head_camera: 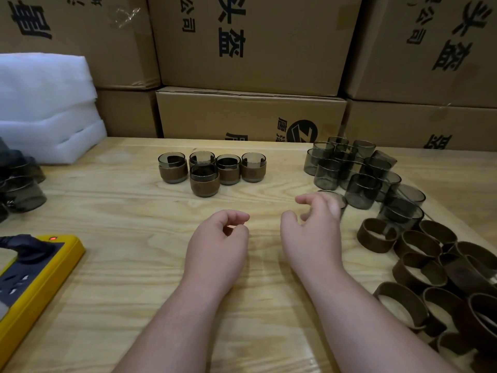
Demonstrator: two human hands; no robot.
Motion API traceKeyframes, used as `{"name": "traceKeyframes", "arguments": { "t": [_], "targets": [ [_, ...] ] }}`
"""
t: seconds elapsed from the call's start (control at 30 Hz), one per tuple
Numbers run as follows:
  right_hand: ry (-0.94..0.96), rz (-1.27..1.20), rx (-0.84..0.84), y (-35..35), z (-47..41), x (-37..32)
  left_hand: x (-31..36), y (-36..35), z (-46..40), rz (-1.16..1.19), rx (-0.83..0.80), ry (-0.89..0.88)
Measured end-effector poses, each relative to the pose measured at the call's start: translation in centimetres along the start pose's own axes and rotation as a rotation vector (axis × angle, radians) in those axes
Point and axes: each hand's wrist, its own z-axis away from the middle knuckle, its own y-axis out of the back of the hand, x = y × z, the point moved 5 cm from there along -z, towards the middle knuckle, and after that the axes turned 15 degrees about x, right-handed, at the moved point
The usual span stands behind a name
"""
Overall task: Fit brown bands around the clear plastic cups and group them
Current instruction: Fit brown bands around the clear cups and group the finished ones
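Note:
Several smoky clear cups with brown bands (205, 180) stand grouped at the table's middle back. Bare clear cups (360, 168) are clustered at the back right. Loose brown bands (419, 251) lie in a pile at the right. My left hand (219, 246) hovers over the table centre with fingers loosely curled, holding nothing. My right hand (314, 230) is beside it, fingers loosely curled and blurred, reaching toward a single bare cup (339, 198) partly hidden behind the fingers. I cannot tell whether the fingers touch it.
The wooden table (129, 265) carries a yellow power strip (40, 273) with a black plug at the left front, more dark cups (21, 184) at the left edge and white foam sheets (45, 103) behind them. Cardboard boxes (250, 63) wall off the back.

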Motion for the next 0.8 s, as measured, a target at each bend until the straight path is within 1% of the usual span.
{"name": "traceKeyframes", "arguments": {
  "t": [0.13,0.23,0.33,0.43,0.53,0.6,0.73,0.8],
  "targets": [
    [0.060,-0.123,-0.091,-0.8,0.7,-0.7,0.1,0.0,0.1,-0.020,-0.022,-0.014],
    [0.055,-0.190,-0.084,-0.8,0.9,-1.0,0.5,-0.2,0.2,-0.032,-0.073,-0.027],
    [0.071,-0.250,-0.083,-0.8,1.0,-1.3,1.1,-0.5,0.8,-0.108,-0.158,-0.076],
    [0.095,-0.316,-0.122,-0.7,1.3,-1.7,1.5,-0.6,1.2,-0.183,-0.203,-0.134],
    [0.135,-0.375,-0.190,-0.8,1.8,-2.3,1.6,-0.6,1.3,-0.204,-0.223,-0.176],
    [0.146,-0.420,-0.215,-0.8,2.1,-2.5,1.4,-0.7,1.2,-0.210,-0.228,-0.172],
    [0.194,-0.458,-0.216,-0.5,2.2,-2.9,1.2,-0.6,1.0,-0.254,-0.195,-0.164],
    [0.241,-0.449,-0.187,-0.3,2.2,-3.0,1.0,-0.7,0.9,-0.254,-0.191,-0.161]
  ]
}}
